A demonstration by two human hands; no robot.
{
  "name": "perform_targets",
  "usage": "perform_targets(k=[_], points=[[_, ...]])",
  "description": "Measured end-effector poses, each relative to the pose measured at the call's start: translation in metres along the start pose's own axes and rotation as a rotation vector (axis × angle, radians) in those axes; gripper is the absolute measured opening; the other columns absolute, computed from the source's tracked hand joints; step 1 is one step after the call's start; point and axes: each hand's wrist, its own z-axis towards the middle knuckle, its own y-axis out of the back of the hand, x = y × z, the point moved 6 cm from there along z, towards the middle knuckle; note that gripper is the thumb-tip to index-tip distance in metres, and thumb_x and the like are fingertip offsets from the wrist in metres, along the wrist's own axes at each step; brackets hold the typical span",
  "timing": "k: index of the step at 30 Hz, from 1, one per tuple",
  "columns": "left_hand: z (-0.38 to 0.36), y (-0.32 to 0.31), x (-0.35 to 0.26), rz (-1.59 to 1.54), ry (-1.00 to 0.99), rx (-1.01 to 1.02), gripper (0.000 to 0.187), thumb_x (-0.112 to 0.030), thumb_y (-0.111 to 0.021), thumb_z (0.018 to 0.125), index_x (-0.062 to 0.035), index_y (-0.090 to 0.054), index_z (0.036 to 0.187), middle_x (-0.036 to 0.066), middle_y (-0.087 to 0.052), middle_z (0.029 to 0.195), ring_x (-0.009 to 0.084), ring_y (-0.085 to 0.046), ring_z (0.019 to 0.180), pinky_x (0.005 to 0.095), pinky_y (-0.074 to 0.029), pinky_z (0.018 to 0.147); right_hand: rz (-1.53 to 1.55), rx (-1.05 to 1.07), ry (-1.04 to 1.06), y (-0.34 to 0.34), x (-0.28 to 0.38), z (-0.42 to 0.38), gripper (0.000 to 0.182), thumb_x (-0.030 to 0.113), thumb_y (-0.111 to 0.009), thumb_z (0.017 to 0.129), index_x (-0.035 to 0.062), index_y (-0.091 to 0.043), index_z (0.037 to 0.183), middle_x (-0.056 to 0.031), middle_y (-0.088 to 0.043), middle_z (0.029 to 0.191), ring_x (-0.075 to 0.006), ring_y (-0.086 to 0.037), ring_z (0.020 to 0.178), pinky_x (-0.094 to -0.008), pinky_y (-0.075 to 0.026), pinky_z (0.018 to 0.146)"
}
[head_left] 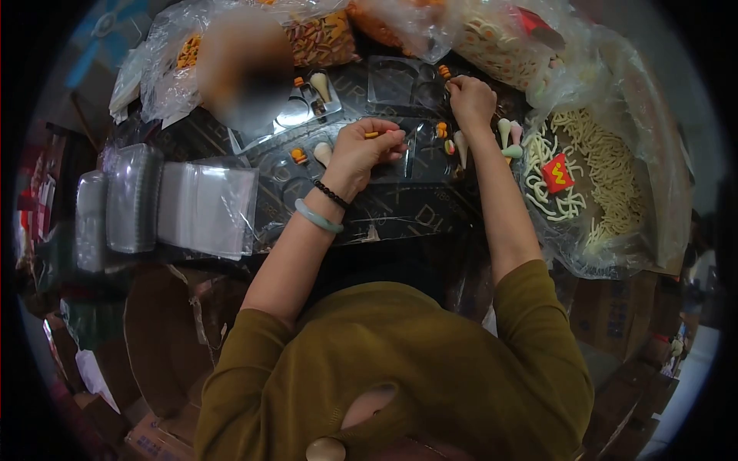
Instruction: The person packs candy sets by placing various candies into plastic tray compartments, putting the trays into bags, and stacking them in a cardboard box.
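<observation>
Since the orange pc is tiny, L hand grips it in a fingertip pinch, over the clear tray. From there, R hand is at 2 o'clock, fingers curled by a ridged orange stack; can't tell if gripping. Prob. for easy reach, smooth cones lie by R wrist. Farther: bendy, matte strands at 3, glossy nested boxes at 9.

over the clear tray, a gap runs btwn l hand & r hand. pale cone stands in it, just l of r forearm. noodle bag blocks r side, piled bags far side, stacked boxes l.
</observation>
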Motion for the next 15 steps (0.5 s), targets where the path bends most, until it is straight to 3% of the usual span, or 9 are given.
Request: perform_targets(k=[6,7,9,10,13,15], points=[[-0.007,0.0,-0.001,-0.05,-0.066,0.001,0.021,-0.006,-0.066,0.087,0.0021,-0.063,0.106,0.009,-0.067,0.097,0.0145,-0.065,0.085,0.0217,-0.052,0.075,-0.171,-0.031,0.139,-0.003,0.01,-0.003,0.013,0.026,-0.067,0.08,0.0158,-0.075,0.082,-0.0088,-0.066,0.082,-0.0282,-0.062,0.082,-0.0447,-0.046,0.069],[-0.009,-0.001,-0.002,-0.05,-0.082,-0.007,0.022,-0.006,-0.066,0.087,0.0024,-0.062,0.107,0.01,-0.067,0.097,0.0142,-0.065,0.085,0.0218,-0.052,0.075,-0.173,0.025,0.113,-0.003,0.012,-0.005,0.015,0.027,-0.066,0.081,0.0146,-0.075,0.082,-0.0066,-0.063,0.088,-0.028,-0.059,0.087,-0.0427,-0.043,0.075],[-0.012,0.002,-0.006,-0.021,-0.109,-0.025,0.026,-0.006,-0.066,0.088,0.0028,-0.062,0.112,0.011,-0.068,0.1,0.0131,-0.064,0.085,0.0222,-0.052,0.076,-0.044,-0.097,0.213,0.009,0.02,-0.009,0.013,0.022,-0.067,0.081,0.0109,-0.074,0.084,-0.0074,-0.06,0.087,-0.028,-0.058,0.087,-0.0427,-0.043,0.074],[-0.013,0.005,-0.008,-0.029,-0.12,-0.035,0.025,-0.006,-0.066,0.087,0.0027,-0.062,0.111,0.01,-0.068,0.099,0.013,-0.064,0.084,0.022,-0.052,0.075,0.117,-0.131,0.223,0.021,0.032,-0.012,0.013,0.017,-0.067,0.083,0.0075,-0.073,0.089,-0.007,-0.063,0.086,-0.0233,-0.061,0.086,-0.0379,-0.045,0.074],[-0.015,0.014,-0.019,-0.026,-0.166,-0.069,0.023,-0.006,-0.067,0.087,0.0024,-0.063,0.108,0.01,-0.068,0.096,0.0127,-0.065,0.083,0.0215,-0.052,0.074,0.861,0.274,0.173,0.042,0.076,-0.041,0.012,0.013,-0.067,0.085,0.0044,-0.072,0.093,-0.0068,-0.067,0.086,-0.0165,-0.063,0.083,-0.0301,-0.048,0.073],[-0.019,0.021,-0.027,0.015,-0.197,-0.09,0.022,-0.007,-0.068,0.086,0.002,-0.063,0.106,0.009,-0.068,0.094,0.0127,-0.065,0.081,0.0212,-0.052,0.072,0.984,0.481,0.295,0.047,0.107,-0.059,0.014,0.009,-0.068,0.085,0.0011,-0.071,0.096,-0.0069,-0.069,0.086,-0.0118,-0.063,0.081,-0.0238,-0.049,0.071]])
